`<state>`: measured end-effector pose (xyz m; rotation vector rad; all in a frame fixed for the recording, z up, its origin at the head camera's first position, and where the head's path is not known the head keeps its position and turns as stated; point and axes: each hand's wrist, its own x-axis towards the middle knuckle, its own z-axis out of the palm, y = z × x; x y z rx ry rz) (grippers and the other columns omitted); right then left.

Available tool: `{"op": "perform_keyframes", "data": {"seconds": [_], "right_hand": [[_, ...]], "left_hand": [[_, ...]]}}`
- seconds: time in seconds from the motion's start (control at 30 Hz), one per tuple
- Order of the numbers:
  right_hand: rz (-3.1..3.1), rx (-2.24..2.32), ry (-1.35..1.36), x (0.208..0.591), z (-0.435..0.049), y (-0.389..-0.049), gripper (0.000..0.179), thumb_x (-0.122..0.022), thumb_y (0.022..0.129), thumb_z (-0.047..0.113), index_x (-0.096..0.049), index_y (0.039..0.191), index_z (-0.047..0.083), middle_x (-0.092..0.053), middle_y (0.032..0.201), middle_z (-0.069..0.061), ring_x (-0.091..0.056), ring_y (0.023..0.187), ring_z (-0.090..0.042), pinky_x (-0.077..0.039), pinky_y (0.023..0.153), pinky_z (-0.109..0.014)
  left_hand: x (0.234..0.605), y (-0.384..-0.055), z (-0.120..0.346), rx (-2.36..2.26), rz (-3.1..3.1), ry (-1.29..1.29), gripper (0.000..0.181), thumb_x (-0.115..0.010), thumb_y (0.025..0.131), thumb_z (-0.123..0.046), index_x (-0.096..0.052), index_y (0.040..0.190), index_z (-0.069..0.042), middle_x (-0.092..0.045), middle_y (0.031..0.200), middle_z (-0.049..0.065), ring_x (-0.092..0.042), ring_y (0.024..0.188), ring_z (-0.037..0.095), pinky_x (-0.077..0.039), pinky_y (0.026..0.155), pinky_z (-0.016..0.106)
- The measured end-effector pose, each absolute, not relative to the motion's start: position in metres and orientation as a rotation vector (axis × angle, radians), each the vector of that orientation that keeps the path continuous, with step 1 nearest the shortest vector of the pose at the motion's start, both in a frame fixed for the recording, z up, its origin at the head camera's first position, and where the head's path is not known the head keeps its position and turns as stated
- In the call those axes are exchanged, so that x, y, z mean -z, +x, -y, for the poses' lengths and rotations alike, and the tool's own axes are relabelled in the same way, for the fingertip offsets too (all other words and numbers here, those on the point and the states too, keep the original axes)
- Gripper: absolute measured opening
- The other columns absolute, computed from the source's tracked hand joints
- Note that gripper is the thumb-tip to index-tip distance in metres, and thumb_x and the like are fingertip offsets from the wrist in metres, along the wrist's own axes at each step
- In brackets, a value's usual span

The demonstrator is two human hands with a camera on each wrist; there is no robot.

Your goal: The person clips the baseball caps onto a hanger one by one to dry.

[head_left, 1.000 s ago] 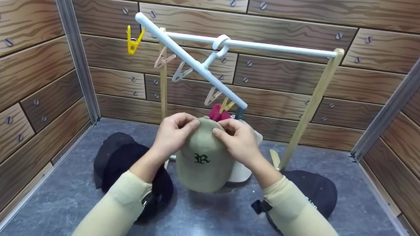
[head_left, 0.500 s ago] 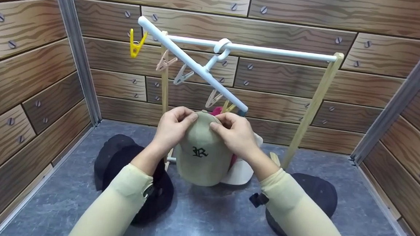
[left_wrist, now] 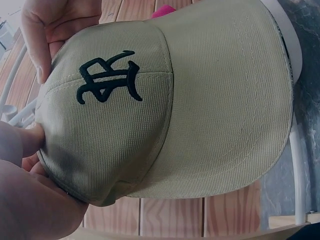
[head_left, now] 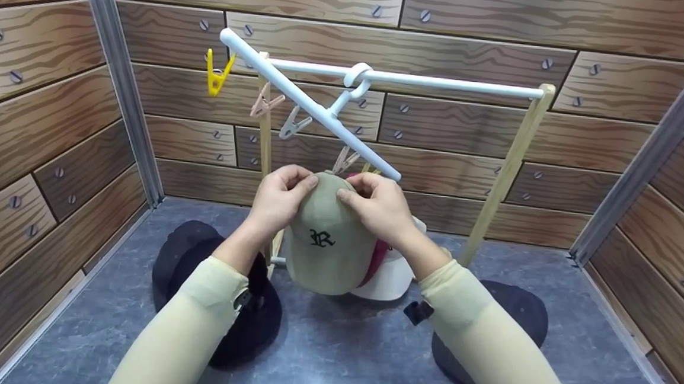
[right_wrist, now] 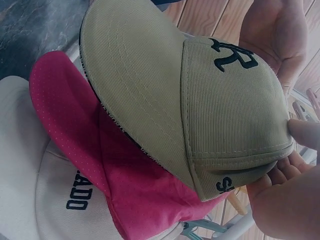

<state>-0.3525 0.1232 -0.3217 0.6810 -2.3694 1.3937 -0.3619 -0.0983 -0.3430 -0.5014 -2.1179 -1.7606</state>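
A khaki baseball cap (head_left: 331, 268) with a dark embroidered letter hangs between my hands, brim downward. My left hand (head_left: 276, 198) pinches one side of its crown near the top. My right hand (head_left: 381, 211) pinches the other side, thumb in front. Just above the crown is a pale pink clothespin (head_left: 344, 160) on the tilted light-blue hanger (head_left: 306, 98); whether they touch, I cannot tell. Behind the khaki cap, a magenta cap (right_wrist: 135, 185) and a white cap (right_wrist: 65, 200) hang close together, seen best in the right wrist view.
The hanger hooks over a rack's horizontal bar (head_left: 455, 84) on wooden posts (head_left: 506, 178). A yellow clothespin (head_left: 216, 77), a pink one (head_left: 264, 101) and a grey-blue one (head_left: 293, 123) hang leftward. Dark caps lie on the table at left (head_left: 247, 334) and right (head_left: 513, 312).
Both hands have lifted the khaki cap upward and slightly left, bringing its top up to the pale pink clothespin in view. More of the magenta cap shows beside it.
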Motion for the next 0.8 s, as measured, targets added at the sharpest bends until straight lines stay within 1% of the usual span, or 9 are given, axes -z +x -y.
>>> {"op": "perform_keyframes", "data": {"seconds": [0.23, 0.43, 0.57, 0.8], "right_hand": [[2.420, -1.349, 0.671, 0.318, -0.124, -0.358, 0.025, -0.078, 0.105, 0.023, -0.080, 0.118, 0.002, -0.083, 0.104, -0.006, -0.071, 0.093, -0.020, -0.055, 0.079, -0.033], [2.440, -1.354, 0.658, 0.317, -0.123, -0.361, 0.024, -0.079, 0.104, 0.024, -0.081, 0.117, 0.004, -0.081, 0.103, -0.005, -0.069, 0.092, -0.019, -0.055, 0.079, -0.033], [2.449, -1.364, 0.645, 0.316, -0.121, -0.363, 0.026, -0.078, 0.106, 0.027, -0.081, 0.118, 0.004, -0.081, 0.104, -0.005, -0.068, 0.092, -0.019, -0.054, 0.079, -0.033], [2.453, -1.331, 0.550, 0.312, -0.117, -0.365, 0.031, -0.074, 0.108, 0.032, -0.082, 0.117, 0.003, -0.082, 0.106, -0.007, -0.071, 0.097, -0.021, -0.056, 0.085, -0.036]], "left_hand": [[0.342, -0.368, 0.099, 1.779, 2.136, -0.509, 0.015, -0.070, 0.112, -0.017, -0.079, 0.109, -0.005, -0.079, 0.097, 0.006, -0.068, 0.085, 0.017, -0.053, 0.073, 0.028], [0.343, -0.371, 0.101, 1.850, 2.122, -0.498, 0.015, -0.071, 0.111, -0.017, -0.078, 0.109, -0.004, -0.079, 0.097, 0.005, -0.068, 0.085, 0.016, -0.054, 0.074, 0.028], [0.344, -0.373, 0.102, 1.884, 2.109, -0.490, 0.014, -0.071, 0.111, -0.015, -0.079, 0.107, -0.004, -0.078, 0.094, 0.005, -0.068, 0.083, 0.016, -0.054, 0.072, 0.028], [0.343, -0.373, 0.102, 1.915, 2.088, -0.482, 0.014, -0.072, 0.110, -0.015, -0.078, 0.105, -0.004, -0.077, 0.092, 0.003, -0.067, 0.082, 0.015, -0.053, 0.071, 0.028]]}}
